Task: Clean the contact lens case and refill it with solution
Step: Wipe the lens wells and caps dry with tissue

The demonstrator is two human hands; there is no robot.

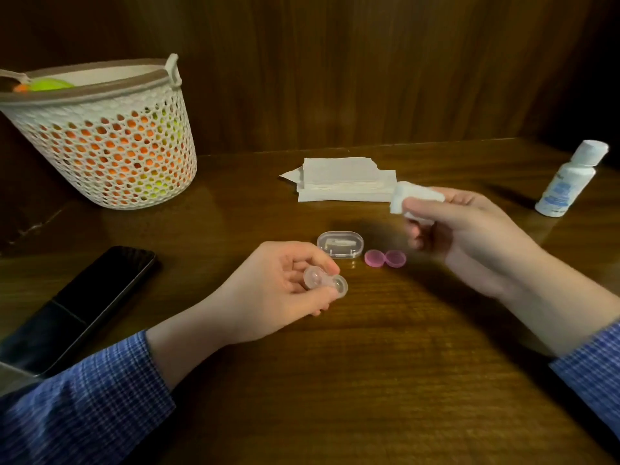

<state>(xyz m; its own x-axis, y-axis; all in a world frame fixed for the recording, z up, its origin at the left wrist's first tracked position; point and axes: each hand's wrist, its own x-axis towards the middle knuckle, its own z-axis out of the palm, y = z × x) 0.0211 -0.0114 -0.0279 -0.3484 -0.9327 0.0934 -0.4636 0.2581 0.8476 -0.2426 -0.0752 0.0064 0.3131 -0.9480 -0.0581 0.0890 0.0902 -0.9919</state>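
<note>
Left hand [285,283]: fingers and thumb curled round the clear contact lens case [324,282], gripping it just above the counter [369,380], near its middle; palm turned up.
Right hand [466,236]: raised over the counter's right half, fingers pinching a folded white tissue [414,198]; somewhat blurred.
Contact lens case: two joined clear wells, caps off, tilted in the grip; contents too small to tell.
Pink caps [385,258]: two, side by side and touching, lying on the counter between the hands.
Clear oval box [340,245]: just left of the caps, lid shut, a pale item inside.
Tissue stack [342,181]: toward the far edge, behind the box, top sheet torn at one corner.
Solution bottle [567,182]: white, capped, upright near the far right corner, well apart from the case.
Basket [110,149]: white lattice, at the far left corner, orange and green items inside.
Phone [87,303]: dark, lying flat along the left edge.
Open room: bare wood along the near edge, between the blue checked sleeves [84,407].
</note>
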